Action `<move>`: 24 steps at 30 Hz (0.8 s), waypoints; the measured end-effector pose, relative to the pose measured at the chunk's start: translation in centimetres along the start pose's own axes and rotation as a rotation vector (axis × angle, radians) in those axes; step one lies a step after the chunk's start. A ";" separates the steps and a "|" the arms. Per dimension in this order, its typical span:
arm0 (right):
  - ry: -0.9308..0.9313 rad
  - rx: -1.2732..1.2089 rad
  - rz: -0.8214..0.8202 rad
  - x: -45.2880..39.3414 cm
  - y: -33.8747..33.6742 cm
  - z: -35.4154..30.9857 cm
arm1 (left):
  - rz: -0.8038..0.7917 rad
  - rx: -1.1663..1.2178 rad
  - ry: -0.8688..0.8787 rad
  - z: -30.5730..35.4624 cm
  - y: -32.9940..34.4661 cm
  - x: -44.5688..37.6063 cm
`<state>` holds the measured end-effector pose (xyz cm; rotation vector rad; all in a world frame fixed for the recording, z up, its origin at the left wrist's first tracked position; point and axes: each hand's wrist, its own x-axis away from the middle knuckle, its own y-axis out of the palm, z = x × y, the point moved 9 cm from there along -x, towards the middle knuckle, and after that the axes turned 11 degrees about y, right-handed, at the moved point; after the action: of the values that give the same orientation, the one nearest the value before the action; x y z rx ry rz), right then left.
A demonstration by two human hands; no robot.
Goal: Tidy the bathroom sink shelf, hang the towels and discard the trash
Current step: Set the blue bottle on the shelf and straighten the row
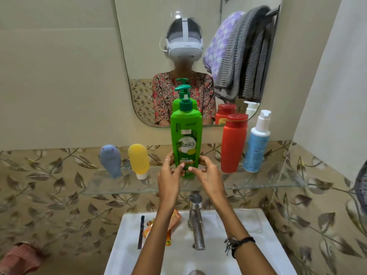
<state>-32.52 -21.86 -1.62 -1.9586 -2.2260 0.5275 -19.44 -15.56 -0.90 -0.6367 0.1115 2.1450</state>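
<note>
Mid-shelf (258, 184), near its front edge: green shampoo bottle (186, 143) upright, left hand (171, 173) and right hand (206, 173) both grasping its base, likely squaring it in line. Wrappers (158, 227) lie on the sink's (258, 225) back-left rim, probably awaiting the bin.
</note>
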 end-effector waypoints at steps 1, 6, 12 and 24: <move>0.001 0.002 0.024 -0.1 -0.6 0.3 | -0.018 0.010 0.004 0.1 0.7 -0.1; 0.015 -0.005 0.087 -0.3 -2.7 1.3 | -0.059 0.010 0.021 0.6 3.1 0.0; 0.071 0.008 0.206 1.1 -3.5 1.8 | -0.029 0.011 0.017 0.6 2.8 0.8; 0.008 -0.068 0.008 3.0 7.4 -3.2 | 0.391 0.016 -0.103 -3.8 -9.2 2.9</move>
<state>-25.00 -17.61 -1.61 -1.9986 -2.2615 0.4499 -12.21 -8.85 -4.22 -0.5255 0.2110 2.5456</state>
